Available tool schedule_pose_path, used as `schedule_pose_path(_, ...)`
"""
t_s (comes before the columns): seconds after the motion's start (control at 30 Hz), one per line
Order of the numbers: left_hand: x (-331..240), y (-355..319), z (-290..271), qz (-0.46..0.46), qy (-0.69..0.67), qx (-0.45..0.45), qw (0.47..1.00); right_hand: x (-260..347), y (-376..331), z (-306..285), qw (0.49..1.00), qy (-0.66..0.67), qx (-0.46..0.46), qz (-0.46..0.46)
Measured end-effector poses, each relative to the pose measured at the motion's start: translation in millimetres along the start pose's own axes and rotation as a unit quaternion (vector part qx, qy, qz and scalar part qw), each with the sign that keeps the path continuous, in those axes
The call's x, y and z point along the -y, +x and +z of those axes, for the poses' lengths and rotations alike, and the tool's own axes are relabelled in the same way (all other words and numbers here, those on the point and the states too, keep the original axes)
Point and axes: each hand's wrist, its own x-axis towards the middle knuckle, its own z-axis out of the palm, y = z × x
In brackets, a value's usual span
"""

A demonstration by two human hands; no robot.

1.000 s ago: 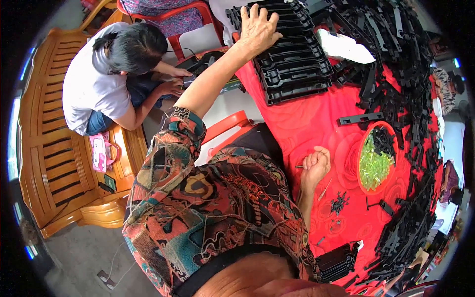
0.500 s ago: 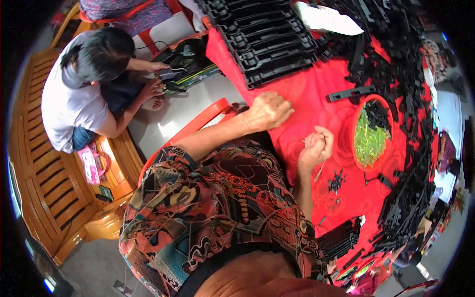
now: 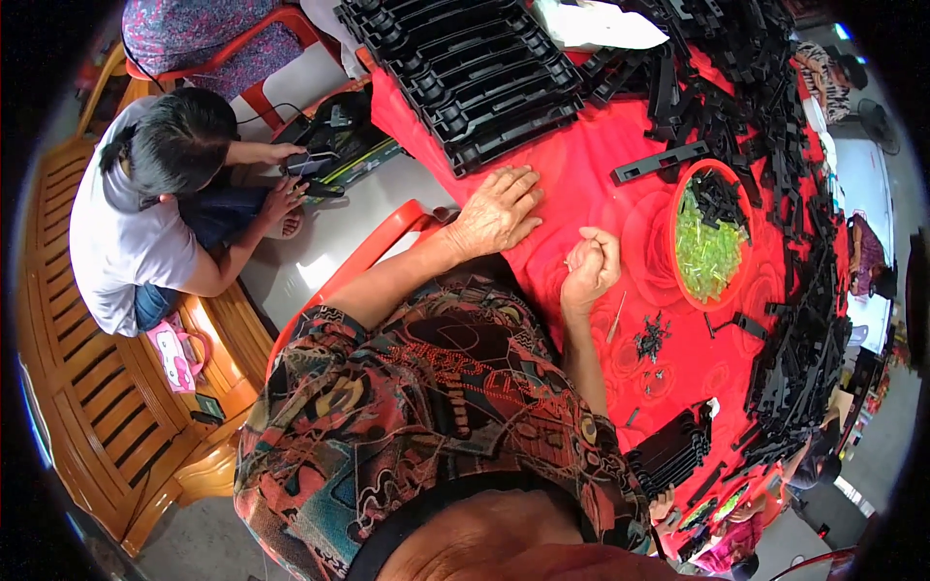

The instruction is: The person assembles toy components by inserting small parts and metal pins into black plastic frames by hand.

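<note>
My left hand [image 3: 499, 211] lies on the red tablecloth [image 3: 630, 218] with its fingers stretched out, close to the near edge of a stack of black slotted plastic trays [image 3: 465, 82]. Farther right, my right hand [image 3: 591, 269] has its fingers curled in; whatever it may hold is hidden. Beside it on the cloth rests a thin pointed stick [image 3: 616, 318]. A small pile of tiny black pieces [image 3: 653, 337] lies just beyond. To the right stands an orange-rimmed bowl [image 3: 678, 254] with small translucent yellow-green pieces [image 3: 712, 257] and black parts [image 3: 722, 201] in it.
Heaped black plastic parts [image 3: 794, 368] cover the table's right side. A long black part [image 3: 661, 162] and a white bag [image 3: 601, 24] lie at the back. Another person [image 3: 145, 218] sits left on a wooden bench [image 3: 87, 320]. A red chair [image 3: 363, 254] stands by my left arm.
My left hand has gone from a loose fist to fingers stretched out on the cloth. My right hand stays curled. The whole view has shifted slightly.
</note>
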Motion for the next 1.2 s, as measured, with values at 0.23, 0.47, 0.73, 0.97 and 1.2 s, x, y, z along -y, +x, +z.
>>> schedule_pose_path(0.23,1,1,2,0.002,0.003,-0.008,1.000,1,-2,-3,1.000,0.000,-0.007,0.016)
schedule_pose_path(0.47,1,2,0,0.008,0.008,-0.023,1.000,-3,-3,-4,1.000,0.006,-0.005,0.026)
schedule_pose_path(0.73,0,4,0,0.014,0.007,-0.021,1.000,-4,-4,-6,0.999,-0.046,0.001,0.000)
schedule_pose_path(0.97,0,4,-1,0.014,0.009,-0.017,1.000,-5,-4,-6,0.999,-0.048,0.001,0.010)
schedule_pose_path(1.2,0,3,-2,0.011,0.006,-0.023,1.000,33,68,8,0.943,-0.305,-0.035,-0.126)
